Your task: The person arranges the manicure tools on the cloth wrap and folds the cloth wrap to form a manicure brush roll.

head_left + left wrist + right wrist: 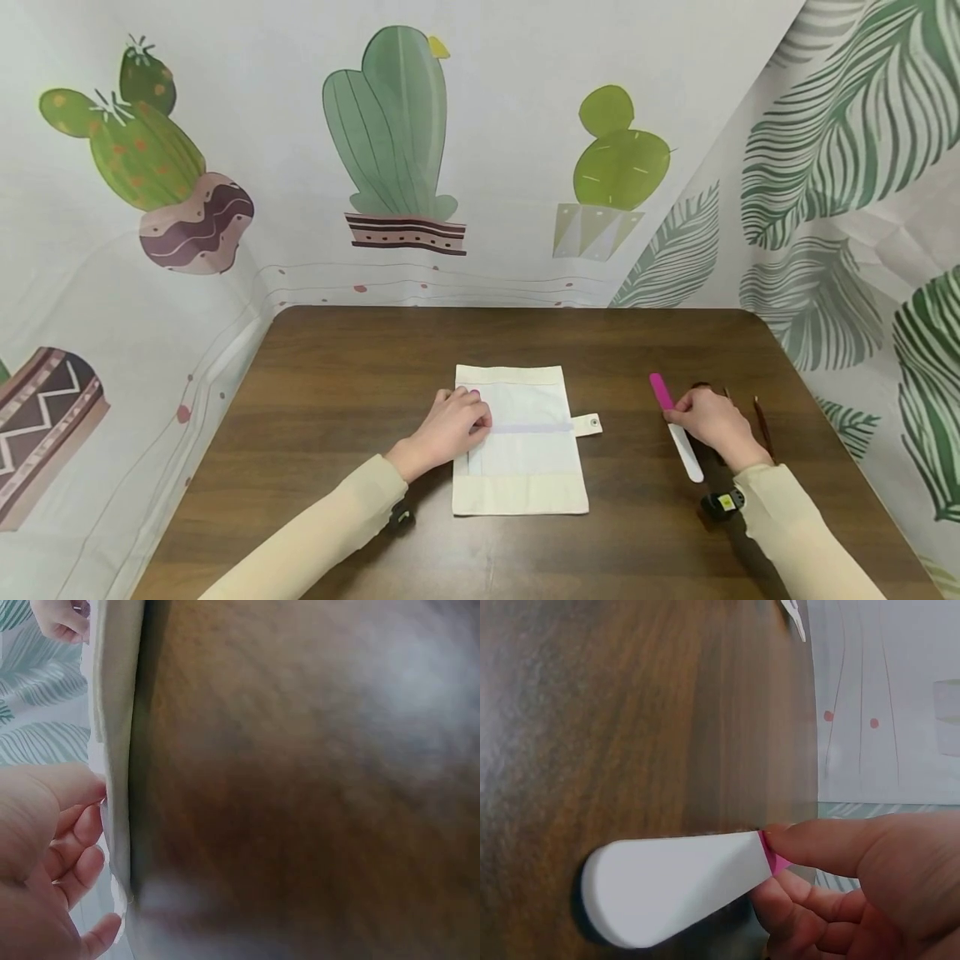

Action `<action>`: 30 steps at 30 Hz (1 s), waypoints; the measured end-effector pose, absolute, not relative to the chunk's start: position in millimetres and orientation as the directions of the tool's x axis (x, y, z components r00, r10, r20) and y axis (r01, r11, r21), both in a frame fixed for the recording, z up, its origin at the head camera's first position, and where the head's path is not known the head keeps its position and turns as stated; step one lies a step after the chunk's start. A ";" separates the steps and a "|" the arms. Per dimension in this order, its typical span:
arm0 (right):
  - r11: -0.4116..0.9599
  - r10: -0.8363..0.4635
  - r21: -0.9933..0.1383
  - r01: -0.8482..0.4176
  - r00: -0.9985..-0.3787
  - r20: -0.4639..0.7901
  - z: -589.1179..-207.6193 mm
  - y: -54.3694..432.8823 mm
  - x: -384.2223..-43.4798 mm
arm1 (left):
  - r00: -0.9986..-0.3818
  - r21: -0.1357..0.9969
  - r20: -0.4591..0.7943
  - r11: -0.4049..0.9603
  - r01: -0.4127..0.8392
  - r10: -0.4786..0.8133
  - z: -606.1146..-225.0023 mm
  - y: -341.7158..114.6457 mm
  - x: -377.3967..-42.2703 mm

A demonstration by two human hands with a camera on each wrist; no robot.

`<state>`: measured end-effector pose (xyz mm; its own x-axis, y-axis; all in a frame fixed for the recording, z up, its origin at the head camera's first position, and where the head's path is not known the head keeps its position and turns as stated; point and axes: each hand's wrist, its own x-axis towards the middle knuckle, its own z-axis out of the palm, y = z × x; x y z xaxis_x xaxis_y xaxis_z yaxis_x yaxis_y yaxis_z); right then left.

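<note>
An open cream cloth roll-up pouch (528,496) lies flat on the table, its pale lining facing up. My left hand (452,423) rests at its left side and pinches the cloth with curled fingers; the pinch itself is partly hidden. Just beyond those fingers shows a small pink spot (475,392), too small to identify. Over on the right, my right hand (716,423) pinches a flat nail file (686,454), pink at the far end and white at the near end. In the right wrist view, thumb and fingers hold the nail file (675,885) near where the colours meet.
A snap tab (587,425) sticks out from the pouch's right side. Beyond my right hand lies a thin brown stick (762,425), with other dark items partly hidden by the hand. The brown table (360,342) meets a printed cloth backdrop (510,167) at the back.
</note>
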<state>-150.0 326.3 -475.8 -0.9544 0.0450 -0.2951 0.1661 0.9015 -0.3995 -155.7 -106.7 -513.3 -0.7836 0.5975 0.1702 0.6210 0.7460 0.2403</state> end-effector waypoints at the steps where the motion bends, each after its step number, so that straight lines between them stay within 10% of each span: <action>1: 0.902 0.039 -0.402 0.158 -0.957 -0.289 -476.5 326.4 -150.4 | -0.784 0.243 0.167 0.745 0.621 0.598 -513.0 -106.5 -156.0; 30: 0.777 -0.091 -0.628 -0.041 -0.995 -0.048 -476.3 314.0 -157.1 | -0.794 0.272 0.149 0.747 0.606 0.590 -513.3 -106.4 -157.8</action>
<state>-157.1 314.0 -476.3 -0.9947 -0.0913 -0.0480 -0.0410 0.7768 -0.6284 -157.8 -106.4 -513.3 -0.7937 0.5897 0.1490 0.6063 0.7474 0.2716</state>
